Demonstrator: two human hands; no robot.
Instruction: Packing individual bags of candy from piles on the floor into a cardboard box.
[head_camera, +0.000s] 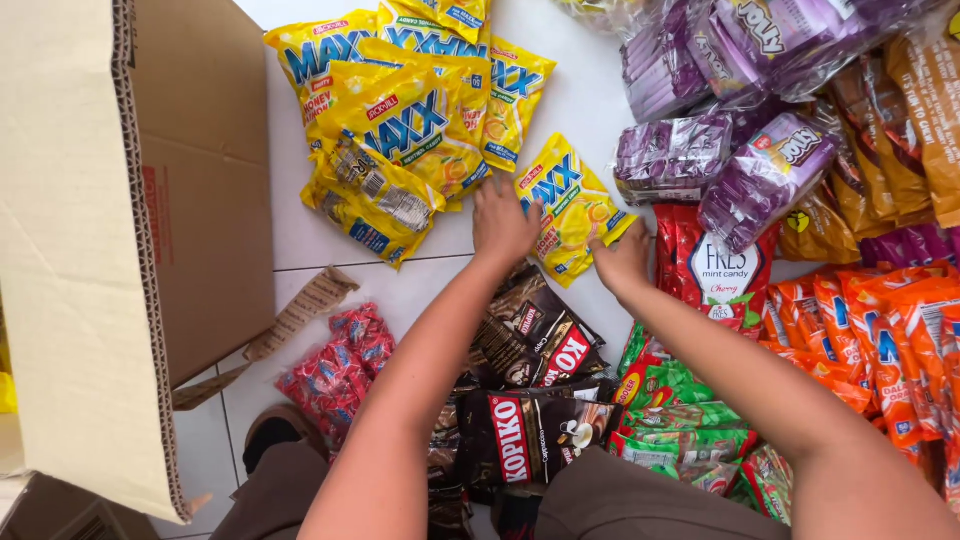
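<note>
**Candy bags sorted on tiled floor**

Cardboard box (90, 250), far left: on its side, nothing visible inside. Yellow bags (400, 130): heaped beside it. Left hand (503, 225): fingers pressed on one loose yellow bag (573, 205). Right hand (625, 262): fingers pinching that bag's lower edge. Judged step: moving it; next calls for a firm lift. Dark bags (535, 345) below; red bag (712, 270), purple bags (740, 150), orange bags (870, 330) right.

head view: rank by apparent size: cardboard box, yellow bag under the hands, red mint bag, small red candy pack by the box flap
1. cardboard box, though nearest the camera
2. yellow bag and red mint bag: look alike, mint bag partly covered, not ranked
3. small red candy pack
</note>
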